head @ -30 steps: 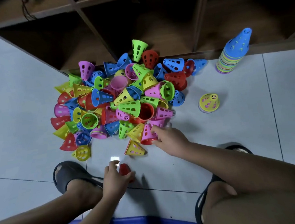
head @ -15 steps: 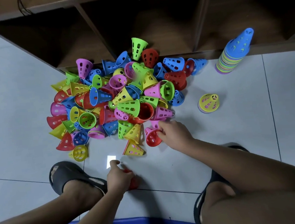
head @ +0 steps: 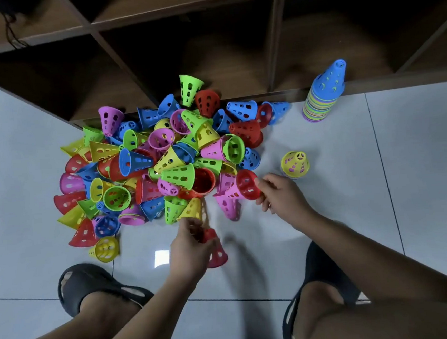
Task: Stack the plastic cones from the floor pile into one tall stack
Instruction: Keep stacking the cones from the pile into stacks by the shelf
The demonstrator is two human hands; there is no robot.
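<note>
beside the pile (head: 177, 173), right fingers (head: 266, 184) pinch nested red and pink cones (head: 241, 188); left fingers (head: 192, 228) grip a holed red cone (head: 218, 256).

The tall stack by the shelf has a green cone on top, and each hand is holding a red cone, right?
Not quite: the head view shows a blue cone topping the tall stack by the shelf, not green. The left hand does grip a red cone, and the right hand a second red cone.

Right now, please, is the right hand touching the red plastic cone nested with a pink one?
Touching: the head view shows the right hand pinching the red plastic cone by its rim.
</note>
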